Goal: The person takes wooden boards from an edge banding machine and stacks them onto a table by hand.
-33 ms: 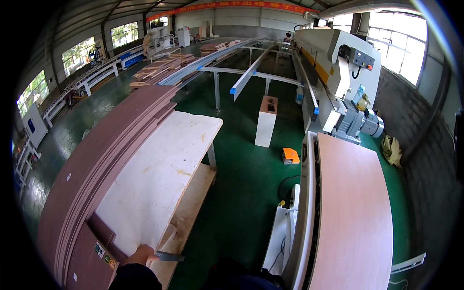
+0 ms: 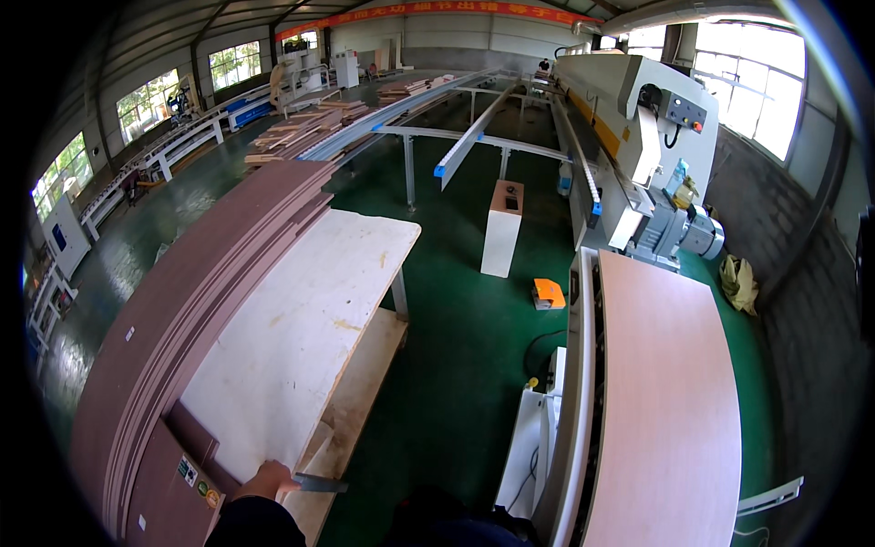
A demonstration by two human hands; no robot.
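My left hand (image 2: pixel 269 478), in a dark sleeve, is at the near right corner of a white-topped table (image 2: pixel 301 310). Its fingers curl over the tabletop's edge, partly hidden from above. Just right of the hand, a grey metal leg (image 2: pixel 319 484) runs down towards the table's lower wooden shelf (image 2: pixel 369 374). Brown boards (image 2: pixel 196 260) are stacked along the left side of the table. A shorter brown board (image 2: pixel 164 474) with stickers on it lies nearest my left forearm. My right hand is out of sight.
To the right, a pale wood panel (image 2: pixel 670 383) lies on a long machine (image 2: pixel 711 128). An orange foot pedal (image 2: pixel 548 294) and a white box-like stand (image 2: pixel 501 239) occupy the green floor between. Metal rails (image 2: pixel 474 141) stretch ahead, with wood piles (image 2: pixel 305 132) beyond at left.
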